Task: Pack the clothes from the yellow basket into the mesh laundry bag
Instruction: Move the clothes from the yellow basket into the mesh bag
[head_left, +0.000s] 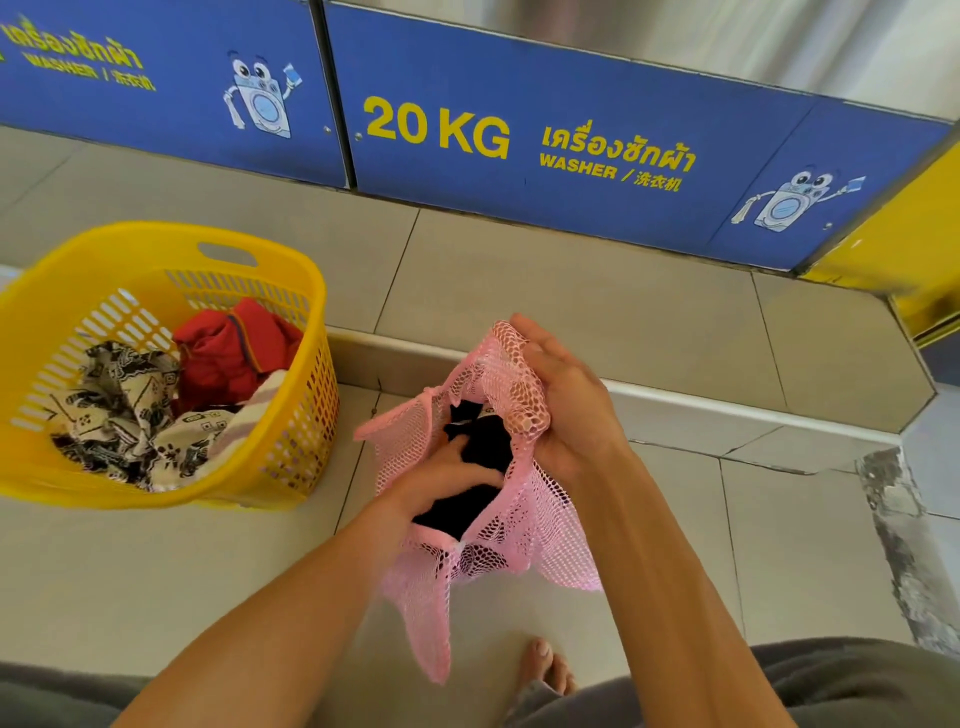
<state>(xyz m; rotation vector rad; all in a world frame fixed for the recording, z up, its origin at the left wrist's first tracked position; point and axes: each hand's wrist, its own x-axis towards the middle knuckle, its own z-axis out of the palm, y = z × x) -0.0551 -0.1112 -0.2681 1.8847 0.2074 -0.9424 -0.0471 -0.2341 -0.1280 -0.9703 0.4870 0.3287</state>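
Observation:
A pink mesh laundry bag (540, 525) hangs in front of me above the floor. My right hand (563, 395) grips its bunched upper edge and holds the mouth apart. My left hand (441, 480) reaches into the mouth, closed on a black garment (485, 441) that is partly inside the bag. The yellow basket (291, 415) stands on the floor to the left. It holds a red garment (234, 353), a black-and-cream patterned cloth (119, 405) and a pale striped piece (260, 400).
Blue washer panels (519, 145) marked 20 KG run along the back above a raised tiled step (623, 322). A yellow panel (904, 244) stands at the right. My bare foot (545, 670) rests on the floor tiles below the bag.

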